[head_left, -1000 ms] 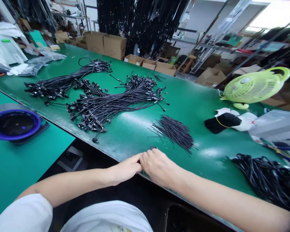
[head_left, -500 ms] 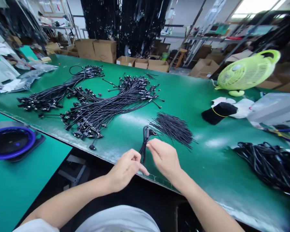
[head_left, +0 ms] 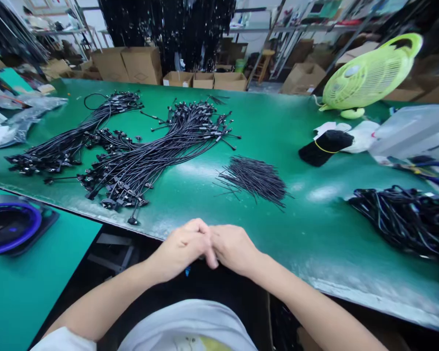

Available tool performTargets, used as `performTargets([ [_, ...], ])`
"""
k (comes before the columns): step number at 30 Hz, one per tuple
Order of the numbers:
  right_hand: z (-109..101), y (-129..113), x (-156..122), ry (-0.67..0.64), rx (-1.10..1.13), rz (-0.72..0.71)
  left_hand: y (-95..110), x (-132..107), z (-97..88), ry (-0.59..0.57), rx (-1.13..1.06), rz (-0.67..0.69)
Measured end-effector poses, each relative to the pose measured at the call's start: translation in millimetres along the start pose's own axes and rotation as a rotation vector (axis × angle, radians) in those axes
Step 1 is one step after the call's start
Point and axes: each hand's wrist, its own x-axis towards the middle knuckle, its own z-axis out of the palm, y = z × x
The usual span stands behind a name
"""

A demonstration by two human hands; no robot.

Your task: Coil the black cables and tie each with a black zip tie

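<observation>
holding both hands together at the front edge of the green-topped workbench (head_left: pixel 314 234), the person had the left hand (head_left: pixel 181 248) and right hand (head_left: pixel 234 248) curled and touching, neither one spread open. whether they had hold of anything could not be seen, since the space between them was hidden, though a small blue speck (head_left: pixel 187 271) showed just below the left hand. up the bench from the hands lay a spray of short black wires (head_left: pixel 254 180), and to the left a long bundle of black connector cables (head_left: pixel 131 175) reached almost as near. a second cable bundle (head_left: pixel 69 146) ran further left. a heap of tangled black cable (head_left: pixel 406 219) sat to the right, with a black coil tied with a yellow band (head_left: pixel 325 147) and a lime-green desk fan (head_left: pixel 369 73) beyond it. cardboard boxes (head_left: pixel 142 66) stood behind the bench.
</observation>
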Motion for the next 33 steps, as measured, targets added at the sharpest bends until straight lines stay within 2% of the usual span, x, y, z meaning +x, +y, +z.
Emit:
performTargets([
  [2, -7, 6, 3, 0.069, -0.174, 0.056, -7, 0, 6.1, 0.128, 0.053, 0.057],
  [4, -16, 7, 8, 0.135, -0.328, 0.097, -19, 2, 11.6, 0.216, -0.018, 0.059],
  [7, -23, 1, 15, 0.193, -0.314, 0.148, -34, 5, 19.2, 0.15, -0.111, 0.015],
  [9, -20, -3, 16, 0.195, -0.08, 0.247, -41, 7, 23.3, 0.156, -0.068, 0.047],
  [12, -10, -7, 11, 0.12, 0.5, 0.493, -48, 10, 26.3, 0.231, -0.01, 0.117],
  [14, -4, -7, 4, 0.008, 0.877, 0.633, -50, 13, 26.2, 0.231, -0.081, 0.097],
  [16, -1, -5, -3, -0.056, 1.053, 0.713, -51, 17, 25.2, 0.227, -0.239, 0.015],
  [18, -3, -3, -9, 0.008, 0.966, 0.766, -50, 21, 23.8, 0.256, -0.404, -0.085],
  [20, -6, 0, -13, 0.173, 0.789, 0.805, -49, 26, 22.8, 0.282, -0.496, -0.164],
  [23, -12, 9, -14, 0.352, 0.692, 0.79, -49, 33, 25.1, 0.214, -0.518, -0.211],
  [26, -13, 15, -12, 0.35, 0.573, 0.722, -49, 38, 30.5, 0.12, -0.509, -0.216],
  [29, -10, 18, -13, 0.371, 0.409, 0.581, -47, 43, 32.2, 0.025, -0.489, -0.281],
  [31, -8, 18, -16, 0.409, 0.391, 0.494, -46, 47, 30.9, -0.036, -0.519, -0.323],
  [33, -6, 18, -19, 0.457, 0.433, 0.494, -45, 50, 29.9, -0.059, -0.592, -0.33],
])
